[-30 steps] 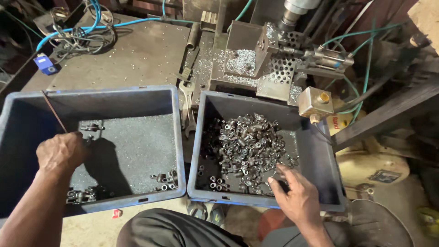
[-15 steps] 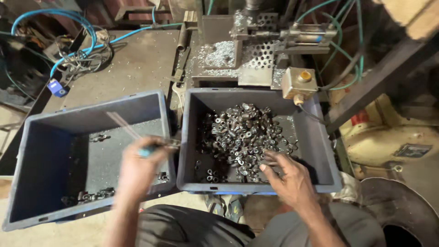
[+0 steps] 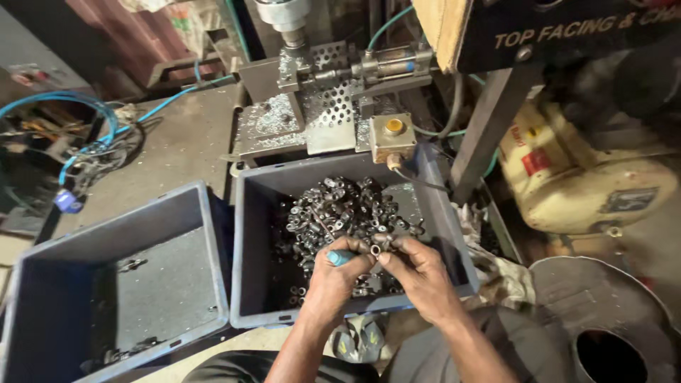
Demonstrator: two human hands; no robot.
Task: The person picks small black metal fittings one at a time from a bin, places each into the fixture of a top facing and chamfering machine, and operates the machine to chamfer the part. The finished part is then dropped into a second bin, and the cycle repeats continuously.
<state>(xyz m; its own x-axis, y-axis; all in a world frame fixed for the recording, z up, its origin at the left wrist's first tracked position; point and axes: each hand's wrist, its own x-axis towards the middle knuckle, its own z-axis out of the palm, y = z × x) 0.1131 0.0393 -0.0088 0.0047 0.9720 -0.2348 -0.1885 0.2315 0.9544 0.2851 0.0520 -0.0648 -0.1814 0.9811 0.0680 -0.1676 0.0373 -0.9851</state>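
Observation:
Both my hands meet over the right blue-grey crate [image 3: 248, 234], which holds a heap of small metal ring parts [image 3: 340, 209]. My left hand [image 3: 333, 276] grips a thin rod tool with a blue handle [image 3: 339, 257], its shaft pointing up-left into the heap. My right hand [image 3: 418, 273] pinches one small metal ring [image 3: 376, 250] at the tool's end. The left blue-grey crate [image 3: 213, 241] holds only a few parts [image 3: 131, 264] on its floor.
Behind the crates stands a drilling machine [image 3: 291, 18] with a perforated metal fixture [image 3: 330, 106], an air cylinder [image 3: 386, 67] and a yellow push-button box [image 3: 391, 135]. Blue hoses [image 3: 78, 152] lie at left. A cream motor housing [image 3: 596, 177] and a round metal stool [image 3: 610, 319] sit at right.
My left hand has come from the left crate across to the right crate with the rod tool. My right hand rose from the heap with a ring and met it. The view shifted left.

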